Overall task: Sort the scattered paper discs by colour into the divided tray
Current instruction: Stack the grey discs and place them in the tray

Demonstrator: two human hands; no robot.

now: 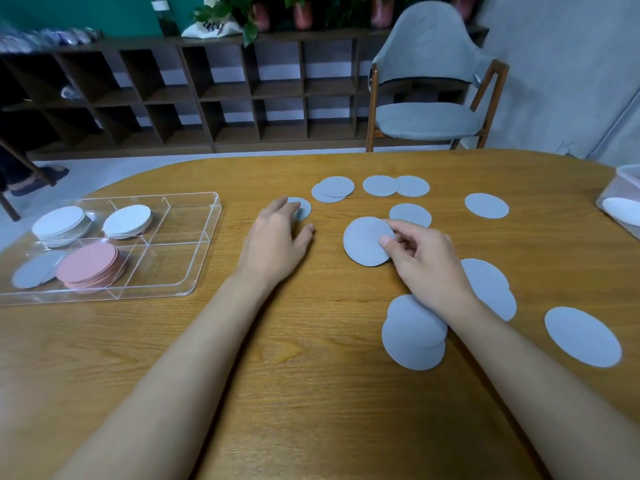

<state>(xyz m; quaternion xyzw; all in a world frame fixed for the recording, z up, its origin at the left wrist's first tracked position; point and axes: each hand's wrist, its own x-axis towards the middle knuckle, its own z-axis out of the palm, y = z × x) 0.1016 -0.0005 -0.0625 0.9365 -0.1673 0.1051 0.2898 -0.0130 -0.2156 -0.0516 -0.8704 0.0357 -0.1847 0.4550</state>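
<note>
Several grey paper discs lie scattered over the right half of the wooden table. My right hand pinches the edge of one grey disc, lifted slightly at the table's middle. My left hand lies flat with straight fingers, its fingertips on another grey disc. At the left stands the clear divided tray. It holds two white stacks at the back, a pink stack in front and grey discs at the front left.
A pair of overlapping grey discs lies under my right forearm, and single ones lie at the right and far right. A clear container with a white disc sits at the table's right edge. A grey chair stands behind the table.
</note>
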